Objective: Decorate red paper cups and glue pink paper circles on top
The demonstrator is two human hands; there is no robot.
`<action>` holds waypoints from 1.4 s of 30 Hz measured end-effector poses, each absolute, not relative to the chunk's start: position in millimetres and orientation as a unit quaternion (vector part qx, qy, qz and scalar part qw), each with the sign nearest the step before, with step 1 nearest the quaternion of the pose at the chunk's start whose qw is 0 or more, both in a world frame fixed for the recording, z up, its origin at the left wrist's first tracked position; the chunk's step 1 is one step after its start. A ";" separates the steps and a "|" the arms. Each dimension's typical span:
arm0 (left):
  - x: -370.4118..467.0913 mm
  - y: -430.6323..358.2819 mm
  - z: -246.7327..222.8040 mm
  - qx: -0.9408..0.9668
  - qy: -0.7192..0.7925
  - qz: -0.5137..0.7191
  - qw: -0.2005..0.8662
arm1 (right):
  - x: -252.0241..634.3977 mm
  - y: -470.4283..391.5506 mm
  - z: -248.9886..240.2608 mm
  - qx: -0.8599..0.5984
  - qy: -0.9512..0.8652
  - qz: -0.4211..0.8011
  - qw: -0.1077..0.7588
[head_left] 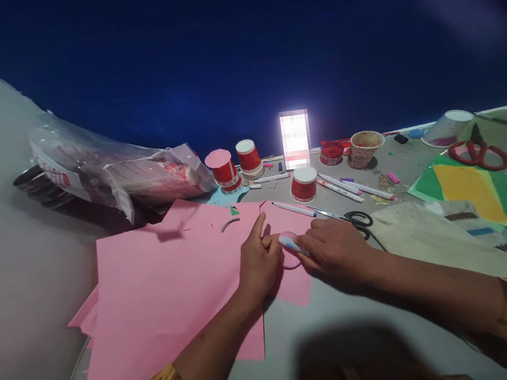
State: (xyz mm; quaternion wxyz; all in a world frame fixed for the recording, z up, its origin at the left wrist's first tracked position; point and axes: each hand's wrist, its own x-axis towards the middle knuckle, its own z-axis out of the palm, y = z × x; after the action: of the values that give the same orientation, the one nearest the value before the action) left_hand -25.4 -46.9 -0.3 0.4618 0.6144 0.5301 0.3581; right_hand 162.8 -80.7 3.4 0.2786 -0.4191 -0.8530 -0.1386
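My right hand [329,245] grips a white tube with blue lettering [291,244], its tip pointing left over a pink paper circle with a darker rim [292,261]. At the circle's left edge is my left hand [257,260]. One of its fingers stretches forward, apart from another that reaches right to the tube's tip; the rest are partly hidden. The circle lies over a small pink paper piece [300,292], beside a large pink sheet [164,293] under my left forearm. Just beyond my hands rest a capped white marker [293,209] and black-handled scissors [357,219].
Red paper cups [303,185] stand upside down, one topped with a pink disc [219,158]. A glowing screen [296,138] stands behind. Left is a plastic bag [140,170]. Right are several markers [340,186], a patterned cup [365,149], red-handled scissors [480,153] and a cloth [416,238].
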 end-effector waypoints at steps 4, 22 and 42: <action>-24.8 -50.4 -2.7 0.618 0.562 0.348 0.425 | 162.8 -80.9 1.8 -0.462 -0.828 -0.153 0.278; -21.9 -50.6 -3.2 0.583 0.520 0.413 0.468 | 165.5 -80.1 2.0 -0.459 -0.823 -0.147 0.300; -24.5 -49.3 10.3 0.535 0.533 0.409 0.512 | 173.2 -78.8 4.3 -0.469 -0.833 -0.123 0.266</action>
State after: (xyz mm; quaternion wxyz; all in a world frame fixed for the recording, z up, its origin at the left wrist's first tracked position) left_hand -24.5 -49.3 10.3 0.5123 0.5348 0.5330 0.4092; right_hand 173.2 -78.8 4.3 0.2658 -0.4694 -0.8330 -0.1229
